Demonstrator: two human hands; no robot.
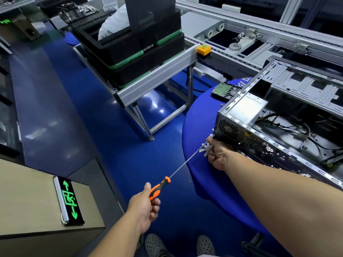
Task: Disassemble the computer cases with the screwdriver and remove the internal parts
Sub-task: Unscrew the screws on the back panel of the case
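You are well into the job: the computer case point(289, 115) lies open on the blue table point(200, 112), its side panel off and its inside bare to view. A hard drive point(222, 90) already sits out on the table just beside the case's far corner. Left inside are the silver power supply point(246, 108) at the rear corner and a tangle of black cables point(289, 125) (so the gutting looks about half done, by my reckoning).

Your left hand point(145, 206) is curled round the orange-and-black handle of the screwdriver point(178, 171), arm held out forward. The long shaft runs up and to the right, its tip at the rear face of the case, near the fan grille. Your right hand point(218, 154) reaches across with fingers curled, pinching the shaft close to the tip to steady it.
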